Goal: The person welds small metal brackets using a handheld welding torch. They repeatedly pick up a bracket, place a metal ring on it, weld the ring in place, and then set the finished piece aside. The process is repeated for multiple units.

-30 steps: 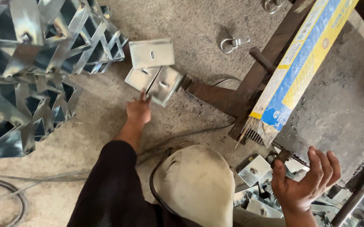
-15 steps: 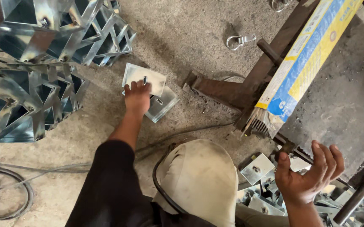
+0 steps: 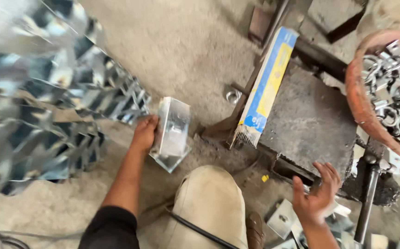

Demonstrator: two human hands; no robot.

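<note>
The bent metal plate (image 3: 171, 133) is now off the floor (image 3: 195, 60) and in the left hand (image 3: 143, 133), where half a second ago that hand was only pressing down on the small group of plates lying flat on the concrete; so the pick-up is made and the piece is on its way toward the body rather than waiting in the pile. It is a shiny galvanised piece folded into a shallow channel, held upright on edge, its broad face reflecting the grey floor, with a small hole or slot near the middle and a lower corner hanging just above the knee (image 3: 209, 203); whether one plate or two nested ones are held I cannot tell. The left fingers are clenched round its left edge. To the left, a large stack of similar folded plates (image 3: 47, 106) rises close by, blurred. To the right stands a dark steel block (image 3: 310, 120) that serves as the desk, with a blue and yellow carton (image 3: 267, 87) leaning along its near side and a loose ring bolt (image 3: 232, 96) on the floor beside it. The right hand (image 3: 317, 196) hovers with its fingers spread and empty at the block's front edge, above a scatter of small flat plates (image 3: 283, 219). A reddish basket (image 3: 361, 101) of ring bolts sits at the upper right.
</note>
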